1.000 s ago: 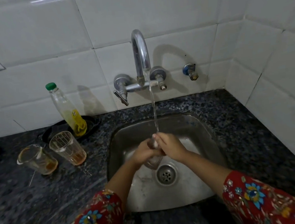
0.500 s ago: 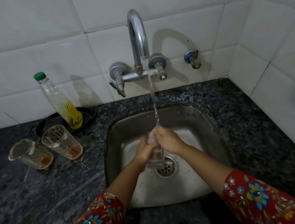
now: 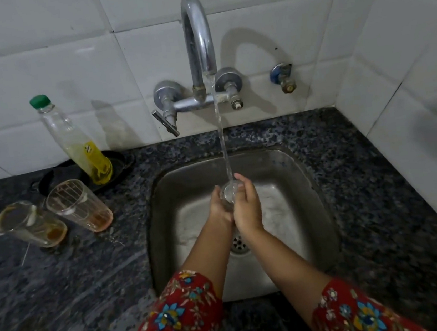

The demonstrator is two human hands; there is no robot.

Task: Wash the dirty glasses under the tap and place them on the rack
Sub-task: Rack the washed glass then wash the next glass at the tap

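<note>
Fingers [image 3: 242,180] of left hand [image 3: 218,206] and right hand [image 3: 247,207] grip one glass [image 3: 229,191]; two glasses [image 3: 30,224] [image 3: 79,205] apart.

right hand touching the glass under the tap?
Touching. Head view: the right hand cups the glass with no gap between them.

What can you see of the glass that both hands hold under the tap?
The glass is clear, its round rim facing up, held over the sink. The left hand and right hand wrap its sides and hide most of it. The water stream from the tap falls into its mouth.
</note>
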